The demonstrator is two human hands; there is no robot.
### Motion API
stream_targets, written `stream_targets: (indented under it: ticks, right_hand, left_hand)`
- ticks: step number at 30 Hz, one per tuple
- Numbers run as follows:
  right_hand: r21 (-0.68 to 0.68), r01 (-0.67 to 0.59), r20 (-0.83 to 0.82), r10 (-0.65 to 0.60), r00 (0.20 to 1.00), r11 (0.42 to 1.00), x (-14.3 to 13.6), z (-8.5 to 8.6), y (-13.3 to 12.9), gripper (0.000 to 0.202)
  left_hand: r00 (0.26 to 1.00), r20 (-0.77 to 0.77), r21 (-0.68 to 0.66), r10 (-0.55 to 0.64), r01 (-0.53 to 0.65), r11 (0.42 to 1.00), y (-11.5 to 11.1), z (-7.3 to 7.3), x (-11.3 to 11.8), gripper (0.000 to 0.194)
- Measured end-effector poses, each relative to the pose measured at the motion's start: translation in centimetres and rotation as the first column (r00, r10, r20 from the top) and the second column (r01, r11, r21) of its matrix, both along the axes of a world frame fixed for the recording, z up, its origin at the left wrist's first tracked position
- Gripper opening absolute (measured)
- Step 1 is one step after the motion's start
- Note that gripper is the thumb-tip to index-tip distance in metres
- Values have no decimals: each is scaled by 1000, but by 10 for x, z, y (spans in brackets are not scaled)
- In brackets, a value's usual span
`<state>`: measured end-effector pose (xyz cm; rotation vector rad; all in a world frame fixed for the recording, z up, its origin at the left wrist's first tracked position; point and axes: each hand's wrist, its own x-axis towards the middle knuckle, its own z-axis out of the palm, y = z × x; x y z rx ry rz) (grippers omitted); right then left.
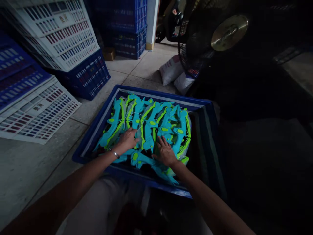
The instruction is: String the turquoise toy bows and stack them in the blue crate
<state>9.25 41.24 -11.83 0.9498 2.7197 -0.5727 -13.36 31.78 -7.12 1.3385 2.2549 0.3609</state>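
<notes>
Left hand point(127, 141) and right hand point(165, 152) flat, fingers spread, unclenched, on teal-and-green cut pieces point(149, 125) in blue crate point(97, 122); likely light, floppy, best lifted by edges.

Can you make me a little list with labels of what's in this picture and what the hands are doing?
place: tiled floor, dim room
crate: blue crate on the floor
inside: pile of teal and green flat pieces
left hand: flat on the pile, bracelet on the wrist
right hand: flat on the pile, fingers spread
nearby: stacked white and blue crates, fan, sacks
</notes>
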Motion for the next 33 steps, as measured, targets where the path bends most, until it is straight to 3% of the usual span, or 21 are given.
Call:
stream_targets:
  ticks: [3,5,8,11,15,18,21,23,26,28,33]
  right_hand:
    - [62,23,-42,-20,999,998,-3,5,-2,72]
    - [102,-25,-88,34,996,994,-3,15,-13,61]
    - [72,-215,-46,219,975,974,-6,30,-42,36]
    - [14,-326,77,324,943,945,-17,31,-73,23]
    - [66,-288,198,270,942,955,-38,8,-95,30]
    - [90,-256,278,222,935,963,-52,-6,-96,36]
    - [83,-245,335,204,920,966,-61,-9,-89,32]
    - [76,-240,359,198,912,968,-64,-7,-84,27]
    - [76,-226,375,182,909,971,-67,-5,-81,28]
    - [75,-212,375,169,911,974,-68,-5,-82,29]
    - [51,-162,355,134,925,985,-69,-7,-82,29]
  left_hand:
    - [1000,25,-17,-4,4,1000,-46,-6,1,35]
    - [998,54,-17,39,-38,999,-72,-11,0,33]
    - [980,117,33,163,-168,985,-102,-14,-2,34]
    - [915,231,86,331,-358,930,-129,-13,-3,32]
    - [714,488,59,502,-601,797,-174,-6,6,30]
    - [525,662,-4,534,-711,703,-210,3,19,34]
    - [377,758,-68,532,-766,640,-236,13,30,34]
    - [313,802,-106,509,-764,637,-238,16,35,34]
    - [294,836,-129,462,-715,688,-216,12,36,34]
    - [341,825,-129,451,-663,738,-189,3,36,35]
    - [550,692,-221,466,-454,863,-126,-29,37,47]
